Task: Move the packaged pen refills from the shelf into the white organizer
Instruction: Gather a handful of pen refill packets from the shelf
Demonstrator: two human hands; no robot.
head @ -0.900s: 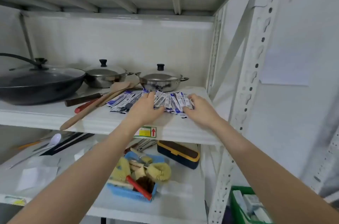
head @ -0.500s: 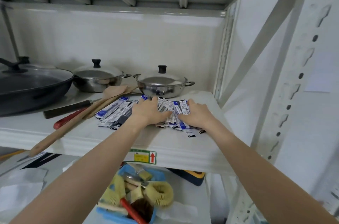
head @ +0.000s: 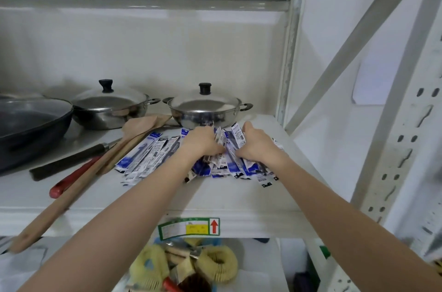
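The packaged pen refills [head: 222, 148], lately fanned flat, now bunch upright between the left hand [head: 203, 143] and right hand [head: 257, 145], both half-curled around them, at the shelf's [head: 239, 198] 12 o'clock: gathering underway.

The packaged pen refills [head: 153, 155] are slim sachets printed in white and blue with small black labels, lying in a loose fan on the white shelf [head: 239, 196] toward its right end, between the back wall and the front edge. Those on the left lie flat and slanted side by side. Those in the middle are bunched, some tipped upright.
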